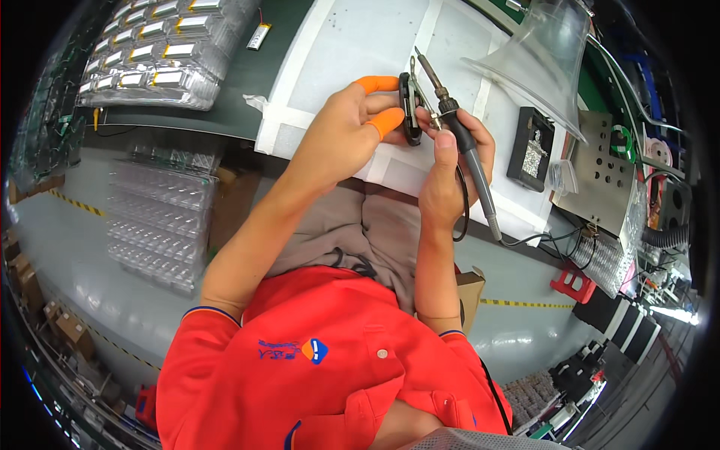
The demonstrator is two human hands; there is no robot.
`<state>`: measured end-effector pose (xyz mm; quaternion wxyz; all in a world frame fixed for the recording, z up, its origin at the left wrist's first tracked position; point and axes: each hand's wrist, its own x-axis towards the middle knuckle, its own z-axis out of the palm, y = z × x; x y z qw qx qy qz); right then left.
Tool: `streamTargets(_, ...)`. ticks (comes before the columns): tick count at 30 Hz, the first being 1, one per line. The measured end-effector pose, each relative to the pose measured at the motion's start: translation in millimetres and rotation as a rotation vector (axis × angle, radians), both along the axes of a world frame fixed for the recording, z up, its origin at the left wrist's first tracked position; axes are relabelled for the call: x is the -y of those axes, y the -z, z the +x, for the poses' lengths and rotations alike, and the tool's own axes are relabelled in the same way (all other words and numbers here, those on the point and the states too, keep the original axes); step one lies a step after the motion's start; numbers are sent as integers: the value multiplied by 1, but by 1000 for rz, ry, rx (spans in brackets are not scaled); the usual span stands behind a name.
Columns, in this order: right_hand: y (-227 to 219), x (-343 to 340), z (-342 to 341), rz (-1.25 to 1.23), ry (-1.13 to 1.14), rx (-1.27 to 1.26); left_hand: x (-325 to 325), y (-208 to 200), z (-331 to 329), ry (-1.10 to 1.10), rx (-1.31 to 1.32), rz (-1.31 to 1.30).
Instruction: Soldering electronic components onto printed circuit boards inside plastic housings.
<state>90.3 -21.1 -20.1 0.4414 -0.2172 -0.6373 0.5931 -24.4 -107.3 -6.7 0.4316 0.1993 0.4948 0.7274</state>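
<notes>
Your left hand [346,127] is pinching a black part [406,112]
Its long side is pointing away from you, just left of the soldering iron [466,141] that your right hand [448,176] is holding

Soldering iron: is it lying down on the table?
No, the soldering iron is held in the fingers of the right hand.

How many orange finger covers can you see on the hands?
2, both on the left hand: an upper cover, farther from the body, and a lower cover, nearer to it. More may be hidden, as not every fingertip shows.
</notes>
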Motion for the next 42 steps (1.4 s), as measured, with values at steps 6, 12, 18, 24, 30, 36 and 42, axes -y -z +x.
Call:
streamTargets(6, 1, 0, -1, -15, -10, -41, -2, -1, -10, 85, -110, -184)
streamTargets(12, 2, -1, 1, -56, -56, -31, -3, -6, -27, 185, -322, -389)
streamTargets(18, -4, -8, 23, -83, 116, -59, -18, -14, -33, 248, -187, -414)
streamTargets(24, -8, -39, 59, -294, 272, -199, -61, -7, -9, 215, -230, -344)
streamTargets(30, 2, -58, 67, -246, 181, -333, -85, -3, 0, 193, -227, -316)
streamTargets(36, 6, -59, 66, -246, 164, -273, -86, 1, -1, 201, -246, -315)
streamTargets(42, 6, -60, 65, -240, 157, -254, -85, 5, -1, 194, -210, -278)
